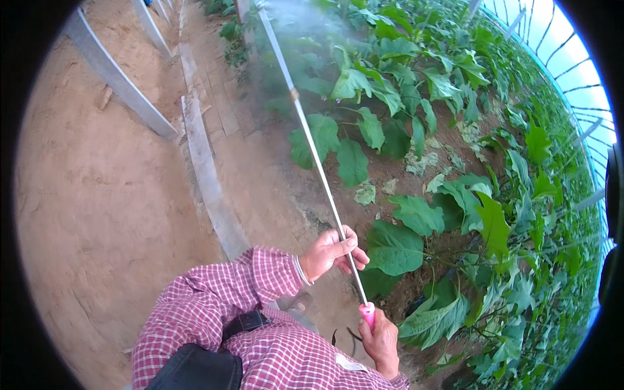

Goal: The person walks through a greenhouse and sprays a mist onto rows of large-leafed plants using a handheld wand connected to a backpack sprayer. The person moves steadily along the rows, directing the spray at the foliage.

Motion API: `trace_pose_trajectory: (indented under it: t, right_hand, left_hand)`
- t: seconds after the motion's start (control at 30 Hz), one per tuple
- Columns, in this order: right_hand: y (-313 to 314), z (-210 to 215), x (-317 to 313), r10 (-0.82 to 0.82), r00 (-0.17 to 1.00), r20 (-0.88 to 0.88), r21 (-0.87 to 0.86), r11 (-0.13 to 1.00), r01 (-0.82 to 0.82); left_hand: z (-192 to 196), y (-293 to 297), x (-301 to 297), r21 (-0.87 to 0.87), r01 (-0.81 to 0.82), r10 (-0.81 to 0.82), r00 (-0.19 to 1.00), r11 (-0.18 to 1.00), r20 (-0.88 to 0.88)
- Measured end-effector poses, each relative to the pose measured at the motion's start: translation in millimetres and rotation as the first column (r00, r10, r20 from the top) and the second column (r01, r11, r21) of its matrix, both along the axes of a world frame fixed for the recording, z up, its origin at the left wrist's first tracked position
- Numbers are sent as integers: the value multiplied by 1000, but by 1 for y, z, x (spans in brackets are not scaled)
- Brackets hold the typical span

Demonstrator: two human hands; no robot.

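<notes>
A long metal spray wand (311, 140) slants up and away from me to the left, and white mist comes from its far nozzle (260, 4). My left hand (333, 250) is closed around the lower part of the metal tube, thumb along it. Lower down, my right hand (380, 342) grips the wand's pink handle (368, 312). The mist drifts over broad-leaved green plants (351, 84) at the far middle. Some large leaves (394, 248) hang close to the right of my left hand.
Rows of leafy plants (520, 260) fill the right side under a curved, ribbed greenhouse cover (565, 58). A brick path (224, 110) and pale edging strip (208, 162) run away from me. Slanting grey posts (117, 75) rise from bare soil (110, 214) on the left.
</notes>
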State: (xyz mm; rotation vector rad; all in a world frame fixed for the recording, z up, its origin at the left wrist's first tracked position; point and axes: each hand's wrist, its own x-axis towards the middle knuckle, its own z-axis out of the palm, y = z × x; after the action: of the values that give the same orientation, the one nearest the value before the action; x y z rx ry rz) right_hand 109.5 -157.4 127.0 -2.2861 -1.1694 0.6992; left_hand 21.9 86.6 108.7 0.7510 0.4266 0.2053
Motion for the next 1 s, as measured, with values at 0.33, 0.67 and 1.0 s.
trace_pose_trajectory:
  t: [0.33,0.67,1.0]
  right_hand:
    - [100,-63,-39,-7,947,-322,-148,988,-43]
    - [243,-135,-116,113,977,-178,-314,935,-165]
    - [344,-93,-195,270,935,-231,193,954,-228]
  left_hand:
    - [-114,78,-66,-280,-199,129,960,939,-249]
    - [-207,29,-135,-759,-196,-118,934,621,-337]
    - [-135,194,-199,-283,-337,323,941,898,-98]
